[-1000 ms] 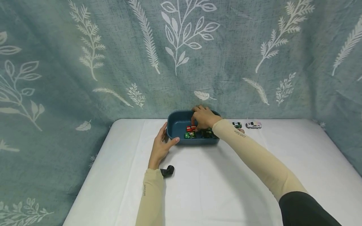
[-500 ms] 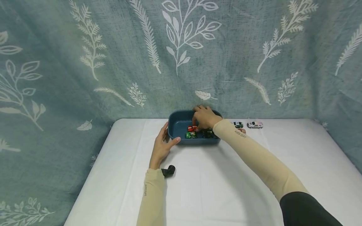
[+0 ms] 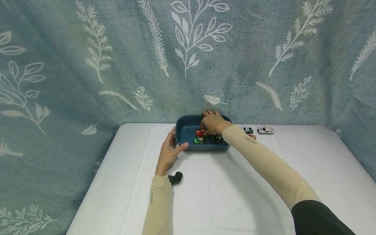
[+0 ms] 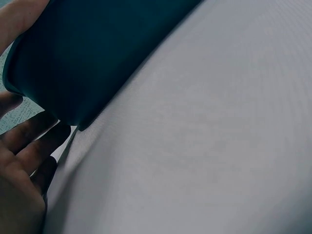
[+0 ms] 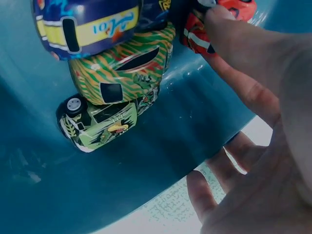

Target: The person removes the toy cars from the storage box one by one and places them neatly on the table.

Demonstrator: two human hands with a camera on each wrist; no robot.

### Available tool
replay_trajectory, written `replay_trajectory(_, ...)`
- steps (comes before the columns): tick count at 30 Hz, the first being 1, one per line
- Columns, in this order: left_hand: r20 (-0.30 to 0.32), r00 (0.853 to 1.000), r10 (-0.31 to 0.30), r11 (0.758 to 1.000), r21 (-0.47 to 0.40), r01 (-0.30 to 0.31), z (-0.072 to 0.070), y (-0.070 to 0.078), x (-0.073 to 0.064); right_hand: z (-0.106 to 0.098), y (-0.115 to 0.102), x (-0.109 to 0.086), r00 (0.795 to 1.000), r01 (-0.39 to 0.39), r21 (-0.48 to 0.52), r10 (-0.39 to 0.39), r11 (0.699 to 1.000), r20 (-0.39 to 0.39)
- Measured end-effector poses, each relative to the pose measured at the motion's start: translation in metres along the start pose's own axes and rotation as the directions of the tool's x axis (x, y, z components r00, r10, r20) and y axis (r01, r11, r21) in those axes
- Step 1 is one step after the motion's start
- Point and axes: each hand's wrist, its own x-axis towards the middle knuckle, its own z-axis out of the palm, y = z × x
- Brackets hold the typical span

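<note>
Right hand (image 3: 215, 123) pinches a red car (image 5: 195, 33); spread left hand (image 3: 168, 153) touches the bin (image 3: 207, 148). Sleeve (image 3: 270, 163) partly hides cars (image 3: 248, 130) on the worktop (image 3: 211, 195).

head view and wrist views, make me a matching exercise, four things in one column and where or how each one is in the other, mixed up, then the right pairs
Column 1
1. left hand
2. red car
3. silver-white car
4. blue bin

Column 2
A. on the table, farthest right of the cars in the head view
B. has several toy cars inside it
C. against the bin's left end
D. pinched by the right hand

Right pairs: 1-C, 2-D, 3-A, 4-B
</note>
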Motion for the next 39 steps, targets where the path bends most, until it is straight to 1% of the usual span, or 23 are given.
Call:
replay_trajectory(4, 0.011, 1.0, -0.015, 1.0, 0.01, 0.015, 0.002, 0.002, -0.002, -0.001, 0.002, -0.003, 1.0, -0.008, 0.029, 0.007, 1.0, 0.017)
replay_trajectory(7, 0.01, 1.0, -0.017, 1.0, 0.017, 0.017, 0.003, 0.002, -0.002, -0.002, 0.004, -0.004, 1.0, -0.003, 0.045, 0.002, 0.999, 0.008)
replay_trajectory(10, 0.009, 1.0, -0.01, 1.0, 0.019, 0.01, 0.003, 0.002, -0.001, -0.006, 0.005, -0.007, 0.999, 0.015, 0.047, -0.014, 0.999, -0.031)
replay_trajectory(14, 0.015, 1.0, -0.002, 1.0, 0.019, 0.002, 0.003, 0.002, 0.001, -0.016, 0.007, -0.016, 0.996, 0.028, 0.013, -0.027, 1.0, -0.087)
replay_trajectory(17, 0.016, 1.0, -0.008, 1.0, 0.019, 0.008, 0.003, 0.002, 0.002, -0.025, 0.01, -0.025, 0.995, 0.031, -0.002, -0.031, 1.0, -0.092)
replay_trajectory(22, 0.014, 1.0, -0.014, 1.0, 0.006, 0.014, 0.002, 0.002, 0.0, -0.039, 0.017, -0.041, 0.998, 0.028, 0.042, -0.025, 0.999, -0.054)
replay_trajectory(26, 0.014, 1.0, -0.012, 1.0, 0.001, 0.012, 0.001, 0.002, -0.001, -0.044, 0.027, -0.054, 0.999, 0.02, 0.045, -0.018, 0.999, -0.033)
replay_trajectory(33, 0.02, 1.0, -0.012, 1.0, 0.021, 0.012, -0.001, 0.003, -0.001, -0.04, 0.055, -0.083, 0.999, 0.013, 0.028, -0.012, 1.0, -0.03)
replay_trajectory(39, 0.013, 1.0, -0.001, 1.0, -0.004, 0.002, 0.003, -0.001, -0.001, -0.033, 0.076, -0.11, 0.996, 0.016, 0.029, -0.013, 0.999, -0.091)
